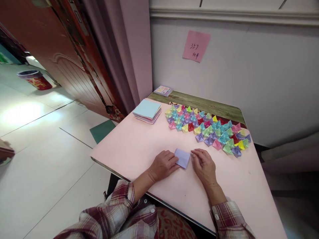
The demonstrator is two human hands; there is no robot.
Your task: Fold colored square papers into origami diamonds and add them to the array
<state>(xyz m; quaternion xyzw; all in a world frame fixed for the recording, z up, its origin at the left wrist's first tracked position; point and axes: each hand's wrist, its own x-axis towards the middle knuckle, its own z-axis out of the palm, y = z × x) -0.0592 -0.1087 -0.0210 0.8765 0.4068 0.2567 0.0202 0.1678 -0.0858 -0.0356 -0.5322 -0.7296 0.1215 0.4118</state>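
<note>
A small square of folded purple paper (pixel 182 158) lies on the pink tabletop (pixel 119 146) close in front of me. From the left, the fingers of my left hand (pixel 165 163) are closed on its edge, with the thumb hidden. My right hand (pixel 204 166) is at the opposite side, thumb and index finger drawn together at the paper's upper right corner. Beyond my hands, several rows of folded paper boats (pixel 208 127) in many colours stand packed together. At the left back sits a stack of square paper sheets (pixel 147 109), light blue on top.
A small printed pack (pixel 163 90) lies on the wooden strip (pixel 199 101) along the wall. A pink note (pixel 196 45) is stuck to the wall. A purple curtain (pixel 134 46), a brown door (pixel 59 53) and a red bin (pixel 37 79) are to the left.
</note>
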